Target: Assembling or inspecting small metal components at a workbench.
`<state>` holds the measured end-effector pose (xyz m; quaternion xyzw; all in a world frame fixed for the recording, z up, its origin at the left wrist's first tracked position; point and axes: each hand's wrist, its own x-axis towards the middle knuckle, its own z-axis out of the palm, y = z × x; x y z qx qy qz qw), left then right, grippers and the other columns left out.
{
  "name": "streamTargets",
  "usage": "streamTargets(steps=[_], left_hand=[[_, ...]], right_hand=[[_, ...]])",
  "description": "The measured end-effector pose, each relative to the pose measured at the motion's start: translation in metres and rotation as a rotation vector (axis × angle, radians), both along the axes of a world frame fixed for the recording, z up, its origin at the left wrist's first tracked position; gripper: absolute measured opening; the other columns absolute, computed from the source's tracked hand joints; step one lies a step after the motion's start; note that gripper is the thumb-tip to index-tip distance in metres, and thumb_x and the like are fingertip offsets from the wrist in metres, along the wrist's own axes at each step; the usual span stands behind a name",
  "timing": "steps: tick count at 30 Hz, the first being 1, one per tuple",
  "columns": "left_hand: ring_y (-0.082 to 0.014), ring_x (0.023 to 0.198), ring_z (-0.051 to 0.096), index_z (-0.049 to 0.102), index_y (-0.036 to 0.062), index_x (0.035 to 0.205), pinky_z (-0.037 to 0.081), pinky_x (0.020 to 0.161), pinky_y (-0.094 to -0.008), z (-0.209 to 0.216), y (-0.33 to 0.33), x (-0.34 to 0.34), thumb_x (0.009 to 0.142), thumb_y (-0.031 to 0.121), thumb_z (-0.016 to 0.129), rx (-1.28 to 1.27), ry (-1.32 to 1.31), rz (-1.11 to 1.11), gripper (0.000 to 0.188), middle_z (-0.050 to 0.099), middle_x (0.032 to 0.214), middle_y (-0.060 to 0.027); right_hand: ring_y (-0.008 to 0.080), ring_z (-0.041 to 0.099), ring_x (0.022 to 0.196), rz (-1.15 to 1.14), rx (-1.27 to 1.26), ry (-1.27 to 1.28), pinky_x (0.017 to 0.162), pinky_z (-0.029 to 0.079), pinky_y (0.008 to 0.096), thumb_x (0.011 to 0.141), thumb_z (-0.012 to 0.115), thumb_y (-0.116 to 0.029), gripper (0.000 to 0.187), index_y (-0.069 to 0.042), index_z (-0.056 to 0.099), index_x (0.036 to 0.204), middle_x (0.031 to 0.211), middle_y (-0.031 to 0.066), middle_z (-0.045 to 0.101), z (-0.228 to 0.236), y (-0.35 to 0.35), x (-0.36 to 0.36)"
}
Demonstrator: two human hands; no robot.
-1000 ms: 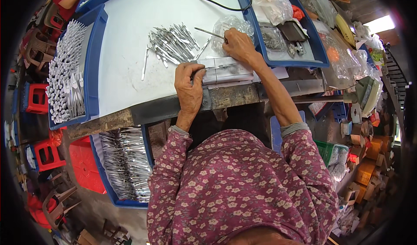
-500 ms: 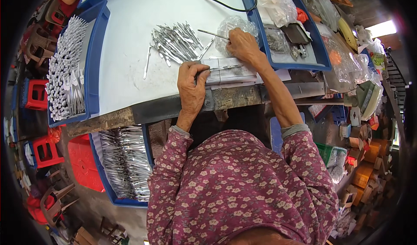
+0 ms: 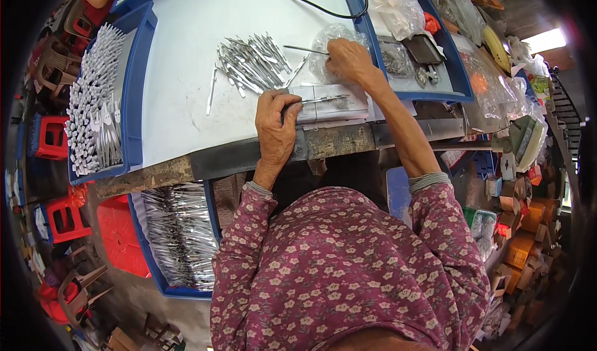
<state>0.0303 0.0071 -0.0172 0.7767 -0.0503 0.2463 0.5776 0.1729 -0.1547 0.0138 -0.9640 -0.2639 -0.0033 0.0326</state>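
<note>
Head view: left hand [image 3: 275, 130] pinches a metal piece [image 3: 324, 98] on a pale block [image 3: 341, 110]. Right hand [image 3: 349, 61] grips a dark rod [image 3: 305, 49].

no lettering, numbers or signs can be read.

Your counter [image 3: 180, 71] is smooth and matt, its wooden edge [image 3: 339, 141] rough; your piled strips [image 3: 252, 64] are shiny metal, the blue tray [image 3: 138, 90] smooth plastic.

Two hands [image 3: 278, 126], one thin rod [image 3: 305, 49], one black loop [image 3: 336, 16], four blue trays [image 3: 140, 52] (the piled strips [image 3: 250, 62] defy counting).
</note>
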Motion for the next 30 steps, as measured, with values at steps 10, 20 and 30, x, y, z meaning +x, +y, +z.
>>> streamTargets(steps=[10, 20, 30], left_hand=[[-0.0218, 0.078, 0.052, 0.060, 0.0014, 0.082, 0.043, 0.067, -0.0306, 0.000, 0.001, 0.002, 0.076, 0.004, 0.063, 0.007, -0.008, 0.002, 0.007, 0.051, 0.083, -0.0090], [-0.0218, 0.077, 0.052, 0.060, 0.0014, 0.082, 0.043, 0.066, -0.0304, -0.001, 0.001, 0.001, 0.075, 0.002, 0.063, 0.016, -0.019, 0.009, 0.008, 0.052, 0.083, -0.0090], [-0.0219, 0.079, 0.051, 0.061, 0.0010, 0.082, 0.042, 0.068, -0.0302, 0.000, 0.001, 0.000, 0.075, 0.004, 0.063, 0.000, -0.002, -0.006, 0.008, 0.051, 0.084, -0.0091]], right_hand=[[0.0394, 0.060, 0.077, -0.042, 0.168, -0.035, 0.068, 0.048, 0.0460, 0.070, 0.056, -0.013, 0.017, 0.002, 0.058, 0.079, 0.084, 0.0237, 0.060, -0.011, -0.001, -0.005], [0.0395, 0.061, 0.075, -0.051, 0.041, -0.025, 0.068, 0.049, 0.0446, 0.068, 0.055, -0.011, 0.018, 0.004, 0.060, 0.078, 0.079, 0.0239, 0.061, 0.000, 0.004, -0.008], [0.0310, 0.058, 0.061, -0.210, 0.451, -0.056, 0.058, 0.045, 0.0388, 0.070, 0.056, -0.014, 0.020, 0.005, 0.054, 0.075, 0.065, 0.0199, 0.057, -0.005, -0.014, -0.013]])
